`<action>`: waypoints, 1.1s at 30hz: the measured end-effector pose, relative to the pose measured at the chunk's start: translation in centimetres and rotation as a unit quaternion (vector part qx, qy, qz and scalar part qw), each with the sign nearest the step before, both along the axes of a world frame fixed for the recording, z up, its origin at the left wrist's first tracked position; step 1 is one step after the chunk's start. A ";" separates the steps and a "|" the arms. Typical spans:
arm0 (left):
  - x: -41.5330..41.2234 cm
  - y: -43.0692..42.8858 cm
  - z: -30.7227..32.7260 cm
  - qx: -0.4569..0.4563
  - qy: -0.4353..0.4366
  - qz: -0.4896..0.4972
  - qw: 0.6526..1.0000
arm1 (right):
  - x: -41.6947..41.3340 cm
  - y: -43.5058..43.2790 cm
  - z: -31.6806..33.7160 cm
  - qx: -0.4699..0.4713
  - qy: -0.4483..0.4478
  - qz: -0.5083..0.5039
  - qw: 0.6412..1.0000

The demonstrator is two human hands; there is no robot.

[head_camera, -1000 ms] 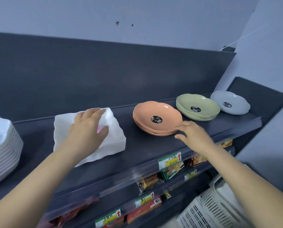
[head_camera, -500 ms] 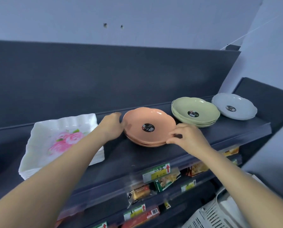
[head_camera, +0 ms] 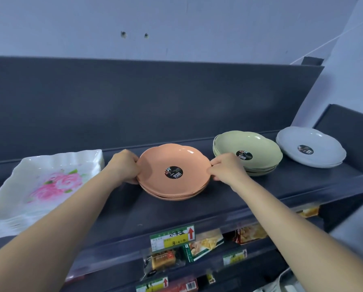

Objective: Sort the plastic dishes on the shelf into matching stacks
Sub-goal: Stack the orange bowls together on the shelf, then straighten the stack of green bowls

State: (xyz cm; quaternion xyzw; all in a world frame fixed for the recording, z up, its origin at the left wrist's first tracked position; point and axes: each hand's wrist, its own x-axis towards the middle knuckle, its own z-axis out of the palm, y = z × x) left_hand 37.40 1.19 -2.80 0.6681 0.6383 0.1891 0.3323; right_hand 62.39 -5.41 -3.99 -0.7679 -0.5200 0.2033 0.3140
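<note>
A stack of orange plastic plates point(head_camera: 174, 165) with a round black sticker sits in the middle of the dark shelf point(head_camera: 197, 209). My left hand point(head_camera: 123, 166) grips its left rim and my right hand point(head_camera: 224, 170) pinches its right rim. Right of it stands a stack of green plates point(head_camera: 250, 148), and further right a stack of pale grey plates point(head_camera: 311, 147). At the left lies a stack of square white dishes with a pink rose print point(head_camera: 45, 186).
The shelf has a tall dark back panel point(head_camera: 155, 102) and a front lip with a green and yellow price tag point(head_camera: 172, 238). Packaged snacks point(head_camera: 203, 246) fill the lower shelves. A white basket corner point(head_camera: 288, 281) shows at the bottom right.
My left hand left the white rose dishes and moved right to the orange stack's left rim. My right hand closed on its right rim. The view shifted right.
</note>
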 end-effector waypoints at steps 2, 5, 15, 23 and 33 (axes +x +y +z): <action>0.2 0.1 0.0 0.003 0.006 0.005 1.000 | 0.0 0.1 0.1 0.001 -0.017 0.005 1.000; 0.3 0.4 -0.1 0.000 -0.003 0.002 1.000 | 0.0 0.3 0.4 -0.012 -0.042 0.021 0.999; -0.2 1.9 -0.3 0.016 0.010 -0.027 0.999 | 3.7 -0.4 1.1 -0.002 -0.250 -0.017 0.968; -1.2 3.7 0.0 0.029 0.051 -0.043 0.997 | 5.0 -1.4 -0.2 -0.007 -0.203 -0.061 0.977; 1.1 5.3 2.6 0.188 0.118 -0.146 0.964 | 4.9 -2.0 -0.5 0.050 -0.161 -0.082 0.982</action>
